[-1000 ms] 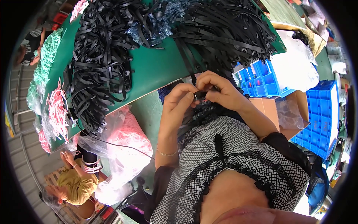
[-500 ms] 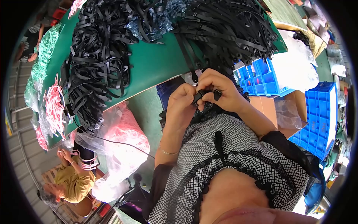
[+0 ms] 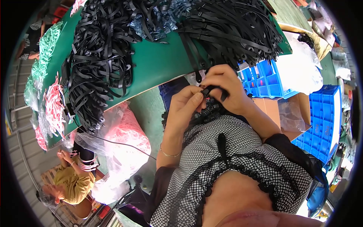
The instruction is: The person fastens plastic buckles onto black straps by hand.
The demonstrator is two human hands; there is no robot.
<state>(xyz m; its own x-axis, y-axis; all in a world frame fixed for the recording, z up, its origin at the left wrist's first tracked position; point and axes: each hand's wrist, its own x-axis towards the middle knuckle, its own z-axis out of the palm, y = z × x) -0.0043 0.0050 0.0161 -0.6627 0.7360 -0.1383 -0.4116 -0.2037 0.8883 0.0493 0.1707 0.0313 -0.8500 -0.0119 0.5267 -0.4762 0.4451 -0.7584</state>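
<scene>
In front of my chest, above my lap, my left hand [image 3: 184, 106] and my right hand [image 3: 227, 87] meet around a black strap [image 3: 225, 94]. The fingers of my left hand pinch it near a small dark piece, perhaps a buckle, which the fingertips partly hide. My right hand grips the strap, and a short length curves below its fingers. Past my hands on the green table [image 3: 159, 60] lie a tangled heap of black straps [image 3: 102, 56] on the left and a straighter, ridged bundle [image 3: 234, 32] on the right. Small bluish clear pieces [image 3: 153, 28] lie between them.
A plastic bag of pink pieces [image 3: 130, 132] stands below the table's edge, with a thin cable [image 3: 117, 143] across it. On my right are blue crates [image 3: 317, 123] and a cardboard box [image 3: 300, 109]. Another person [image 3: 75, 183] sits at the lower left.
My left thumb and fingers have shifted along the strap. My right hand has turned slightly, and the strap end now curves more beneath it. Both hands stay in nearly the same place.
</scene>
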